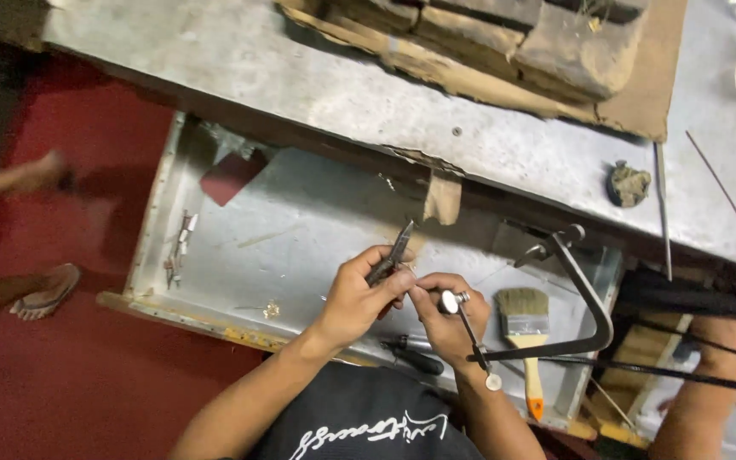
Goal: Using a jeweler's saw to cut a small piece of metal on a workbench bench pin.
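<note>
Left hand closed around pliers

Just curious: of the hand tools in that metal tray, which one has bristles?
The wooden-handled paintbrush with pale bristles, lying flat right of the hands. The dark metal saw frame and the dark-handled tool have none.

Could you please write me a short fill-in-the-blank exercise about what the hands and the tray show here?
1. The left hand grips dark ____.
2. The paintbrush in the tray has a handle tipped in ____.
3. The saw frame lies to the ____ of the paintbrush.
4. The right hand holds a thin ____-tipped tool.

Missing: pliers; orange; right; round
</note>
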